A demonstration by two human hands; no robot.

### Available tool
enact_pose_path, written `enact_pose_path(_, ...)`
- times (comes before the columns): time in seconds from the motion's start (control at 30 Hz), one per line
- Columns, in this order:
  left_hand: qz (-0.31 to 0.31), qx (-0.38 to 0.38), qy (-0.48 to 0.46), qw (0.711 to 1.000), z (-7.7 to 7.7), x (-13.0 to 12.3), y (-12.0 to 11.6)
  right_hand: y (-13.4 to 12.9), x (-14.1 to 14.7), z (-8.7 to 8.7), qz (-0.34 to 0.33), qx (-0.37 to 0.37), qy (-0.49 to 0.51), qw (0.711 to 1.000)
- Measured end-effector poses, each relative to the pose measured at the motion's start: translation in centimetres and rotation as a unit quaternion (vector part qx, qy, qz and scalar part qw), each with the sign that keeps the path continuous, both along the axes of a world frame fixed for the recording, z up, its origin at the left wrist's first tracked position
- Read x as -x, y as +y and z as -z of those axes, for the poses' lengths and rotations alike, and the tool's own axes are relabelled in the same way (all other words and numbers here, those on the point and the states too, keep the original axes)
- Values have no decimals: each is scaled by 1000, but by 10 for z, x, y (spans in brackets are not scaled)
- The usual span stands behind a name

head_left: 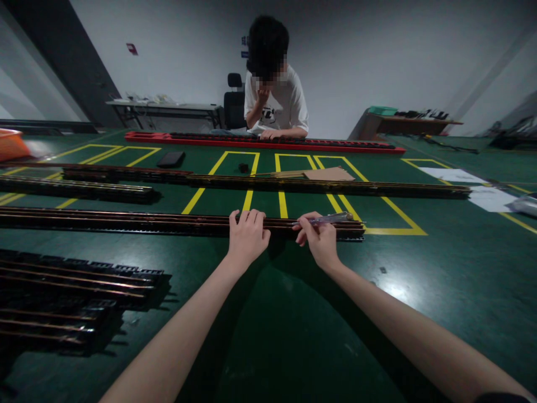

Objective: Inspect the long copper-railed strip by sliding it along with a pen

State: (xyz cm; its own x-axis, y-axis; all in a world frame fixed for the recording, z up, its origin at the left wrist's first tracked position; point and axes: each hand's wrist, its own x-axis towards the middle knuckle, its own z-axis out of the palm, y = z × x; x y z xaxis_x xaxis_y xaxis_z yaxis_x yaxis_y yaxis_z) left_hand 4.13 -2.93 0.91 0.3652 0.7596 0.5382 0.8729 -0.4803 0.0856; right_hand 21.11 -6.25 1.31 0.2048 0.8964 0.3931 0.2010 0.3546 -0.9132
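Note:
A long black rail [168,221] with copper-coloured strips along it lies across the green table in front of me. My left hand [247,234] rests over it, fingers curled across the top and the thumb at the near side. In my right hand [319,238] is a slim screwdriver [335,218] with a clear, purplish handle, pinched between thumb and fingers. Its thin tip points left, over the strips near the rail's right end. Whether the tip touches the rail I cannot tell.
More black rails [75,277] lie at the lower left, and another long rail [335,186] runs behind mine, with cardboard [329,174] on it. Across the table a person [277,106] sits by a red rail [335,145]. White papers [490,197] lie at right, an orange bin [12,144] at left.

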Motion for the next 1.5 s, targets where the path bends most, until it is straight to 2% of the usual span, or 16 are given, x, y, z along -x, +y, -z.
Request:
enact_pose_path(0.53,17,-3,24,1000,-1,2,-2,1,-1,2,-8,-2,4,1000)
enact_pose_path(0.83,23,-6,28,999,-2,2,-1,1,0,1,21,7,28,999)
enact_pose_path(1.07,24,10,24,999,0,3,1,2,-1,1,-10,17,47,999)
enact_pose_path(1.5,43,19,8,999,1,5,3,3,-1,1,-14,23,60,998)
